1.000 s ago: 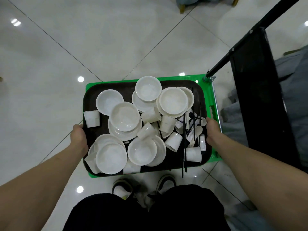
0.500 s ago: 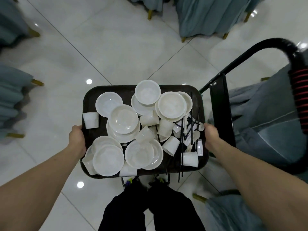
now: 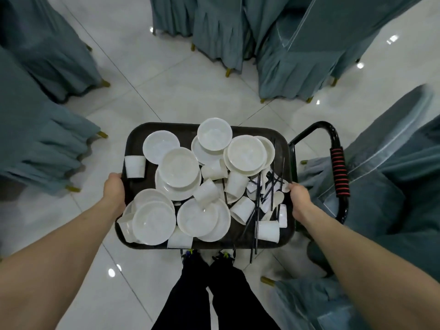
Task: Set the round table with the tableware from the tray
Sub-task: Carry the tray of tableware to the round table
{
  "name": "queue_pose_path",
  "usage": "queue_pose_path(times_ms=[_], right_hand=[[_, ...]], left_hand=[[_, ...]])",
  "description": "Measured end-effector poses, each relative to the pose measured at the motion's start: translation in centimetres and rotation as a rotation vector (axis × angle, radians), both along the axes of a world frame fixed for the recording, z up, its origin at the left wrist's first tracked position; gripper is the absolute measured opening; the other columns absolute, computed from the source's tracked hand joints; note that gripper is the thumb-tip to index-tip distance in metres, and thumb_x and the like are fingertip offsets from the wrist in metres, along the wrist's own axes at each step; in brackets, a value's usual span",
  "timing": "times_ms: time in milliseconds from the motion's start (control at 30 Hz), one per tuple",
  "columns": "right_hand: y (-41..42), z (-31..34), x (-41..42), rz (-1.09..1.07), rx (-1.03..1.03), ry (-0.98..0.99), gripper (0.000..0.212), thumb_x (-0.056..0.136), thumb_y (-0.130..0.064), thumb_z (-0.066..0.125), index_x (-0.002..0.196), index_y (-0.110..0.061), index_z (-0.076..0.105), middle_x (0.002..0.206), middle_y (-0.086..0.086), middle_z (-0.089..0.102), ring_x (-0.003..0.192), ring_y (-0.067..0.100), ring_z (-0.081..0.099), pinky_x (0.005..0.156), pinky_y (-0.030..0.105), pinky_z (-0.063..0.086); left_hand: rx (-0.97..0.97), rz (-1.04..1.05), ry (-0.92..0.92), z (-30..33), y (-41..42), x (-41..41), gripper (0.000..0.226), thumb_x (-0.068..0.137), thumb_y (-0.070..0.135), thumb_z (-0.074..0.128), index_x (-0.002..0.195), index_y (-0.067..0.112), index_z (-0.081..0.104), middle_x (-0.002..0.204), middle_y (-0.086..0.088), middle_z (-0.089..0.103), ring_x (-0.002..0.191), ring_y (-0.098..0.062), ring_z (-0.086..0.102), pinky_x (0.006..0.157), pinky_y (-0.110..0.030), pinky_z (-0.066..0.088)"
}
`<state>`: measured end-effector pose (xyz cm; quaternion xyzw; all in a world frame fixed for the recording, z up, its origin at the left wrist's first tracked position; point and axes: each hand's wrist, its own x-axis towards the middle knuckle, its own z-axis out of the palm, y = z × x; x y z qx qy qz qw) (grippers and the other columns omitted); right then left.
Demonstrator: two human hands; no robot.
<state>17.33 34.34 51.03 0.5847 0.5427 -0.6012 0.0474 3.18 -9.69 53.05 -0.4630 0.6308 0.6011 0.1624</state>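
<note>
Where bowls point(image 3: 178, 168) crowd, a dark tray point(image 3: 283, 139)

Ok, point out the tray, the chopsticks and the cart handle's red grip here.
tray point(image 3: 240, 234): head view, bare dark floor near its front edge.
chopsticks point(image 3: 256, 231): head view, middle of a dark stick.
red grip point(image 3: 340, 172): head view, mid ribbed sleeve on the cart handle.

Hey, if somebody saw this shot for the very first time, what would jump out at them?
First, the dark tray in the middle, heaped with white plates, tipped cups and black chopsticks. The left hand and right hand grip its side edges above a glossy tiled floor. Chairs in grey-green covers ring the scene, and a black cart handle with a red grip stands at right.
</note>
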Motion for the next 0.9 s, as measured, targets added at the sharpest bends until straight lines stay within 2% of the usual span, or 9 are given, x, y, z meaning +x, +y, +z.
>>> queue_pose_path(times_ms=[133,233,300,433,567,633,700,800,900], right_hand=[[-0.9,5.7,-0.1,0.08,0.053,0.007,0.025,0.099,-0.004,0.044,0.114,-0.011,0.062,0.09,0.012,0.068,0.078,0.026,0.064,0.069,0.034,0.052],[-1.9,9.3,-0.8,0.153,0.059,0.04,0.022,0.097,-0.007,0.047,0.108,-0.012,0.065,0.094,0.015,0.07,0.084,0.03,0.067,0.076,0.038,0.055],[-2.4,10.8,-1.6,0.219,0.084,0.071,0.017,0.092,-0.01,0.049,0.096,-0.012,0.065,0.095,0.017,0.07,0.09,0.033,0.068,0.08,0.041,0.056],[-3.9,13.8,-3.6,0.304,0.117,0.084,0.017,0.092,-0.006,0.05,0.089,-0.01,0.066,0.094,0.016,0.068,0.081,0.031,0.066,0.075,0.038,0.053],[-7.8,17.4,-6.0,0.367,0.129,0.142,0.019,0.09,-0.001,0.046,0.083,-0.008,0.062,0.087,0.019,0.065,0.075,0.03,0.062,0.069,0.036,0.051],[-9.5,18.5,-7.3,0.404,0.125,0.174,0.018,0.089,-0.003,0.048,0.09,-0.004,0.066,0.089,0.021,0.068,0.079,0.032,0.065,0.078,0.044,0.057],[-11.2,18.7,-9.1,0.459,0.11,0.186,0.028,0.083,-0.009,0.051,0.102,0.0,0.07,0.099,0.023,0.073,0.091,0.038,0.07,0.088,0.053,0.058],[-12.4,17.0,-12.7,0.531,0.092,0.211,0.036,0.076,-0.015,0.053,0.104,-0.002,0.072,0.103,0.023,0.074,0.095,0.038,0.072,0.089,0.057,0.058],[-15.3,16.8,-15.9,0.607,0.077,0.235,0.041,0.064,-0.019,0.056,0.098,-0.005,0.074,0.103,0.023,0.074,0.095,0.04,0.072,0.089,0.06,0.058]], left_hand=[[0.031,0.038,0.006,3.3,-3.6,1.4,0.042,0.082,0.032,0.041,0.101,0.016,0.075,0.101,-0.017,0.073,0.094,-0.037,0.069,0.086,-0.05,0.057],[0.007,0.087,0.043,8.9,-4.0,3.2,0.028,0.089,0.024,0.041,0.088,0.014,0.068,0.092,-0.015,0.068,0.076,-0.03,0.065,0.069,-0.038,0.056],[0.007,0.123,0.063,11.5,-4.3,4.1,0.024,0.092,0.019,0.042,0.084,0.014,0.064,0.088,-0.014,0.065,0.07,-0.027,0.061,0.063,-0.037,0.053],[0.033,0.162,0.105,14.9,-7.1,5.5,0.024,0.092,0.018,0.047,0.1,0.011,0.068,0.084,-0.012,0.068,0.072,-0.027,0.064,0.064,-0.038,0.053],[0.044,0.23,0.132,15.4,-12.7,6.1,0.028,0.08,0.025,0.047,0.097,0.013,0.066,0.096,-0.016,0.07,0.074,-0.03,0.066,0.063,-0.038,0.055],[0.027,0.281,0.142,17.0,-14.4,6.7,0.016,0.08,0.022,0.047,0.085,0.014,0.06,0.085,-0.014,0.066,0.067,-0.028,0.062,0.061,-0.036,0.054],[0.002,0.325,0.185,19.8,-15.4,7.8,0.012,0.083,0.019,0.046,0.078,0.015,0.056,0.079,-0.012,0.062,0.065,-0.027,0.059,0.061,-0.035,0.051],[-0.006,0.387,0.243,21.5,-18.0,8.6,0.012,0.084,0.018,0.046,0.079,0.014,0.056,0.076,-0.011,0.063,0.065,-0.027,0.06,0.062,-0.035,0.052],[0.007,0.437,0.275,20.6,-23.0,9.1,0.019,0.071,0.021,0.049,0.083,0.015,0.062,0.086,-0.015,0.067,0.078,-0.032,0.067,0.075,-0.049,0.058]])
